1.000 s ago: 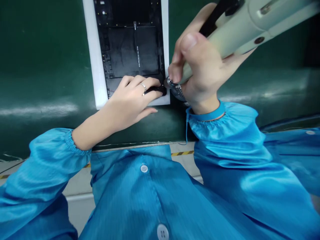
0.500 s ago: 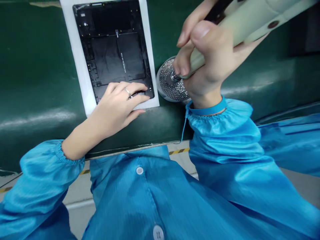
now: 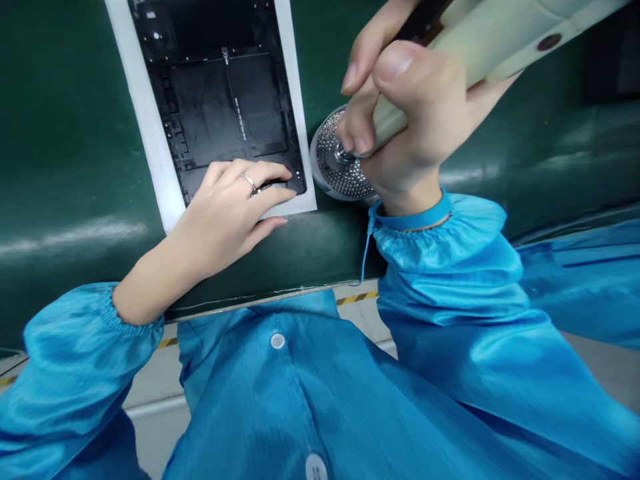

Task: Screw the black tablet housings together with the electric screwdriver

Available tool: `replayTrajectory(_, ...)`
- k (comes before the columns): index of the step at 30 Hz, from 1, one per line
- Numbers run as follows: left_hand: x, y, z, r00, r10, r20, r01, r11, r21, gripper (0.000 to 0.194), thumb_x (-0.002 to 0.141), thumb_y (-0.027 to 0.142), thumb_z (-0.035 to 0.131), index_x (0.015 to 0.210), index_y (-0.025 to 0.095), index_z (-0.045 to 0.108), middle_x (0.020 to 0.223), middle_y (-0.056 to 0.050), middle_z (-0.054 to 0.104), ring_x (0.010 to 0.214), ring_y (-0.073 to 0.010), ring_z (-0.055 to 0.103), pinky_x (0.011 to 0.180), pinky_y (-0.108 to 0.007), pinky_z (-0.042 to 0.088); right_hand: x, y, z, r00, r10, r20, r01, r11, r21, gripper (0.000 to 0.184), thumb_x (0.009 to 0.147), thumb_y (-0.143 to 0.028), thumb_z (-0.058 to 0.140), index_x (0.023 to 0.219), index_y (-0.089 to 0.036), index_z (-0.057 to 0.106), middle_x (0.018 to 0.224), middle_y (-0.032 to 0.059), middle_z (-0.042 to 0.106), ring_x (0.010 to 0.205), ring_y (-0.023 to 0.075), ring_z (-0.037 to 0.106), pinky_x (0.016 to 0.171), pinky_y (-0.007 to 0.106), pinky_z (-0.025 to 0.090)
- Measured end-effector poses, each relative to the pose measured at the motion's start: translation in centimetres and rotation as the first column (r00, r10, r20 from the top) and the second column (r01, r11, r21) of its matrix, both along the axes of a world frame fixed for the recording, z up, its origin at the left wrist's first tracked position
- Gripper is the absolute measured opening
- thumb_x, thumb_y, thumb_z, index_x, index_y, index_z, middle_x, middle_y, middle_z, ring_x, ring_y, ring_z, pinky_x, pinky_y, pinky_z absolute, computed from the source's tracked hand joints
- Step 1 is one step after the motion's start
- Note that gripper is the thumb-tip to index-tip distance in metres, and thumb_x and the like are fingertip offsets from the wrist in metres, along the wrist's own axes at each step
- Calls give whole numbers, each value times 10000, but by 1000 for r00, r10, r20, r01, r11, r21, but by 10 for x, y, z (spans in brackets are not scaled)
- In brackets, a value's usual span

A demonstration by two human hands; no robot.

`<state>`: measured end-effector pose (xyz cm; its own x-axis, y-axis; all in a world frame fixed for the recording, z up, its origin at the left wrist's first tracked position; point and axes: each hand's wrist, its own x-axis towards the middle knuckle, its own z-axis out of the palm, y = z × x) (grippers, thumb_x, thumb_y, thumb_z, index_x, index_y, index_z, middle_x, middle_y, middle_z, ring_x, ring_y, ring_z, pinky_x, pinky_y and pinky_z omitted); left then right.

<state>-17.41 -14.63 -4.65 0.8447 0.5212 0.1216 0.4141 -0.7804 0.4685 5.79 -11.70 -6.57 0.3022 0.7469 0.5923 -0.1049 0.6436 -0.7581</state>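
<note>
One view only, from the head. My right hand (image 3: 405, 127) is closed around the cream electric screwdriver (image 3: 480, 47), and its tip stands in the round metal screw dish (image 3: 335, 170), just beside the white tray (image 3: 145, 127). My left hand (image 3: 230, 210) lies flat, fingers pressing the near edge of the black tablet back (image 3: 220, 100), gripping nothing. I judge the bit should stay upright while picking; whether a screw sits on it, I cannot tell.
</note>
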Motion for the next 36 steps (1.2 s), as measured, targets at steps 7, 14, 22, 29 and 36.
replayTrajectory(7, 0, 0, 1, 1000, -9, 2, 9, 1000, -4, 324, 1110, 255, 601, 1413, 268, 715, 1571, -119, 652, 1396, -372, 632, 1144, -585, 468, -6, -6, 8, 999, -46, 20, 47, 997, -53, 679, 741, -836, 850, 1021, -304, 534, 788, -74, 661, 392, 53, 343, 331, 326, 230)
replayTrajectory(14, 0, 1, 0, 1000, -8, -2, 8, 1000, -9, 320, 1122, 287, 589, 1417, 281, 714, 1575, -112, 647, 1399, -371, 628, 1144, -580, 470, -16, -8, 8, 982, -30, -186, 9, 993, -114, 797, 608, -734, 984, 1069, -331, 473, 682, -123, 591, 390, 80, 391, 284, 298, 223)
replayTrajectory(22, 2, -2, -2, 1000, 8, 19, -9, 1000, 21, 313, 1109, 257, 615, 1407, 235, 708, 1575, -134, 635, 1396, -381, 628, 1147, -586, 484, -5, -15, 30, 997, 73, -34, -72, 997, 40, 64, 870, -234, 765, 901, -209, 815, 796, -19, 754, 432, 4, 464, 381, 143, 372)
replayTrajectory(29, 8, -7, 2, 999, 34, -20, -34, 999, 28, 319, 1093, 230, 642, 1403, 218, 716, 1584, -139, 628, 1412, -394, 623, 1162, -607, 494, -15, -26, 43, 998, 7, 59, -6, 1000, -15, 227, 878, -170, 603, 781, -136, 805, 795, 10, 746, 454, 11, 512, 411, 122, 448)
replayTrajectory(36, 12, -12, 1, 997, 73, -28, -73, 997, 4, 316, 1071, 231, 674, 1381, 213, 728, 1577, -132, 634, 1428, -409, 611, 1173, -630, 493, -46, -18, 33, 994, 105, -28, -105, 994, 16, 60, 896, -166, 691, 864, -182, 740, 789, -21, 721, 465, -1, 493, 403, 100, 375)
